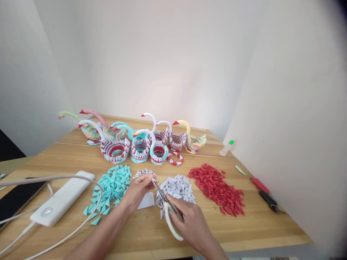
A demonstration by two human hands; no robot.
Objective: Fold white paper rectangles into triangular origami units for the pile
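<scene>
Bare forearms (100, 231) right up close! Left hand (142, 189) pinches a small pale paper piece (154, 180); right hand (189, 218), well clear of it, grips white-handled metal scissors (167, 213), blades at those fingertips, above the brown wooden table (260, 231), between turquoise triangles (115, 184) and red triangles (217, 189) of folded paper.

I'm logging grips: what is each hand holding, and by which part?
The right hand holds scissors by the handles. The left hand seemingly pinches a pale piece, too small to tell by which part.

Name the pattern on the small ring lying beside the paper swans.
The ring alternates red and white, best shown in the head view.
</scene>
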